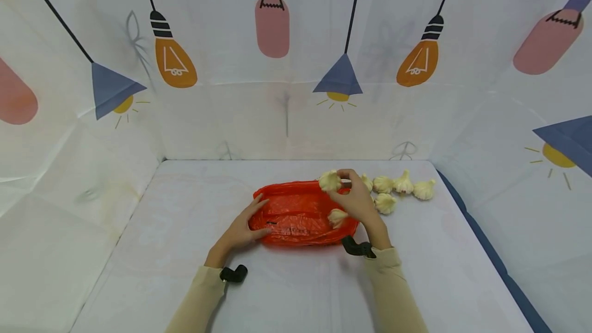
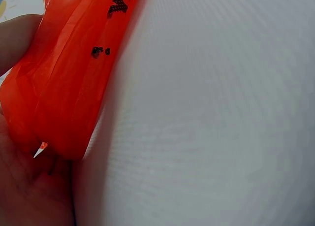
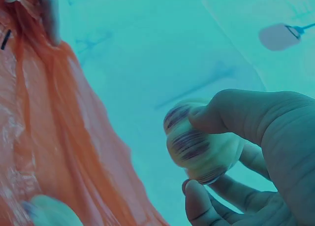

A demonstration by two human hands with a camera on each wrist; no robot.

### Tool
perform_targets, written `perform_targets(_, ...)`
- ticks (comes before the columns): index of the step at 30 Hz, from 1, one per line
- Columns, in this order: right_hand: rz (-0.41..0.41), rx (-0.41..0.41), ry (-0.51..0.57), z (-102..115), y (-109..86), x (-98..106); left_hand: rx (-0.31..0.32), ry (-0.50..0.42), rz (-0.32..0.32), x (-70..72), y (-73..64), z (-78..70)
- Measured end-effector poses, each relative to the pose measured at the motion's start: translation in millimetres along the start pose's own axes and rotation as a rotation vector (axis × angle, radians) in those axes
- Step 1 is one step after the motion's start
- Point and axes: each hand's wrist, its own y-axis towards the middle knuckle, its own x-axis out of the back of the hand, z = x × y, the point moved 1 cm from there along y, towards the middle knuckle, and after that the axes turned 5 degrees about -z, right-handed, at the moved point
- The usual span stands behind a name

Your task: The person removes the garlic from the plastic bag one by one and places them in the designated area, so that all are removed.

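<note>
A red plastic bag [image 1: 296, 209] lies spread open on the table, with black print on its side in the left wrist view. My left hand [image 1: 242, 226] grips its left edge between thumb [image 2: 17, 41] and fingers. Over the bag's right rear rim, my right hand [image 1: 358, 199] pinches a garlic bulb [image 1: 330, 181] between thumb and fingertips. Purple streaks show on that same bulb [image 3: 204, 149] in the right wrist view. Another garlic bulb [image 1: 337, 218] rests inside the bag at its right end, partly covered by the right hand.
Several more garlic bulbs [image 1: 403, 183] sit on the white table [image 1: 296, 292] to the right of the bag, some partly hidden by the right hand. A pale curtain [image 1: 296, 117] printed with lamps hangs behind and beside the table.
</note>
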Motion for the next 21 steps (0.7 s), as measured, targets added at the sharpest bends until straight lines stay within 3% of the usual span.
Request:
perform_targets(11, -0.103, -0.008, 0.050, -17, -8.8, 30, 0.003, -0.002, 0.003, 0.2, 0.0, -0.2)
perform_targets(21, -0.219, -0.044, -0.009, -40, -18.4, 55, 0.007, -0.004, 0.003, -0.3, -0.3, -2.7)
